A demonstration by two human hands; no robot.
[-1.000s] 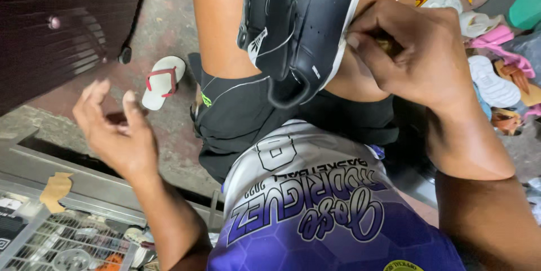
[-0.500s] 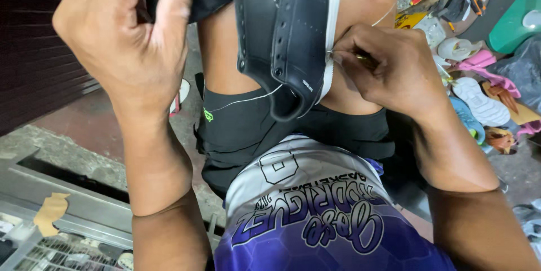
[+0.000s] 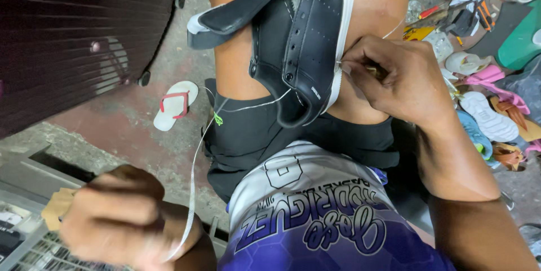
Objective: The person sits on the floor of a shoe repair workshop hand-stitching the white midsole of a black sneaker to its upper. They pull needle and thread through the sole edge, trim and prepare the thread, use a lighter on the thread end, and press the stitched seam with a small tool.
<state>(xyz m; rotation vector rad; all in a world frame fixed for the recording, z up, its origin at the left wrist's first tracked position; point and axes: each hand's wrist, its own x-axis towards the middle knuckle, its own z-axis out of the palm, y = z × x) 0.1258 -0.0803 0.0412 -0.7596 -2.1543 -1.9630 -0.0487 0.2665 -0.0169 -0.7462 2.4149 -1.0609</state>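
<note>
The black shoe (image 3: 298,40) sits clamped between the person's knees, sole edge turned toward the right hand (image 3: 403,79). That hand's fingers are pressed together at the seam, pinching something small there, likely a needle or awl; it is mostly hidden. The left hand (image 3: 121,220), low by the counter (image 3: 22,231), is closed in a fist around the white thread (image 3: 194,175), drawn taut from the shoe. This looks like tightening a stitch; the next one calls for a firm push through the sole.

left hand (image 3: 121,217) fisted low, right hand (image 3: 397,76) pinching, raised
</note>
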